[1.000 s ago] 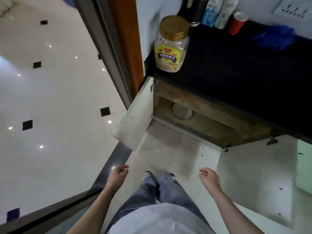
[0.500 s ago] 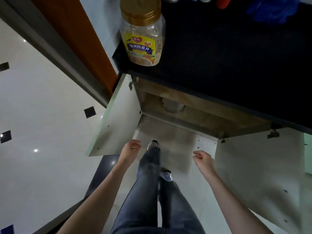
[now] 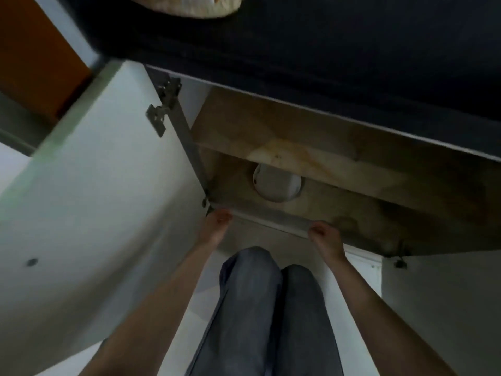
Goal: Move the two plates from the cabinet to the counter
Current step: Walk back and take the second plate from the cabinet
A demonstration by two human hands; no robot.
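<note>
White plates [image 3: 276,184] lie stacked on the bottom board of the open cabinet [image 3: 352,213], half hidden under a wooden shelf [image 3: 311,147]; I cannot tell how many there are. My left hand [image 3: 217,226] is at the cabinet's front lip near the left corner, fingers loosely curled, holding nothing. My right hand [image 3: 325,237] is at the same lip further right, fingers curled, empty. Both hands are short of the plates. The dark counter [image 3: 325,50] runs above the cabinet.
The left cabinet door [image 3: 95,199] stands wide open beside my left arm, its hinge [image 3: 162,104] near the top. The right door [image 3: 439,308] is open too. A jar's bottom [image 3: 187,5] shows on the counter's left end. My knees in grey trousers [image 3: 265,308] are below.
I have crouched lower and closer to the cabinet. Both hands moved forward from beside my legs to the cabinet's front lip. The jar slid nearly out of view at the top.
</note>
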